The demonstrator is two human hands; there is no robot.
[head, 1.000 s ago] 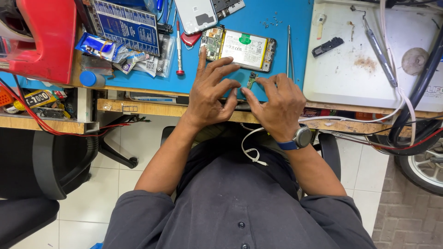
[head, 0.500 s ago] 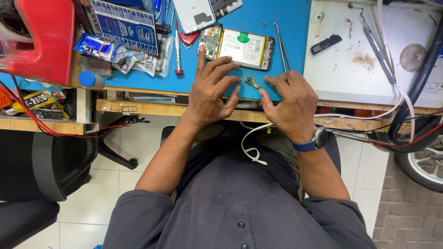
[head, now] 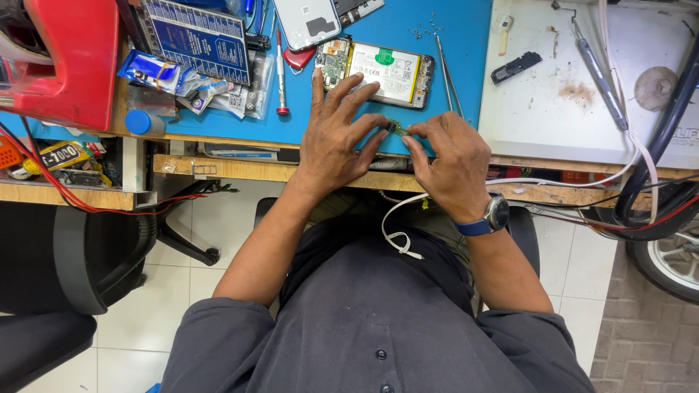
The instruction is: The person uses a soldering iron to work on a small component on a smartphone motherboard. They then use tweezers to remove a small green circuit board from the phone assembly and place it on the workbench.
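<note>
Two hands pinch a tiny circuit part at the near edge of a blue counter.

From the left: a red case (head: 69, 58) sits far left and a red-handled screwdriver (head: 280, 69) lies on the blue counter (head: 466, 44). The left hand (head: 336, 138) and right hand (head: 450, 156) meet, fingers closed on a small green circuit piece (head: 395, 128) just near of the opened phone (head: 378, 70). Tweezers (head: 448, 73) lie right of the phone, a white board (head: 582, 87) farther right.

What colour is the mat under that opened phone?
Bright blue: the mat under the opened phone shows best in the head view.
</note>
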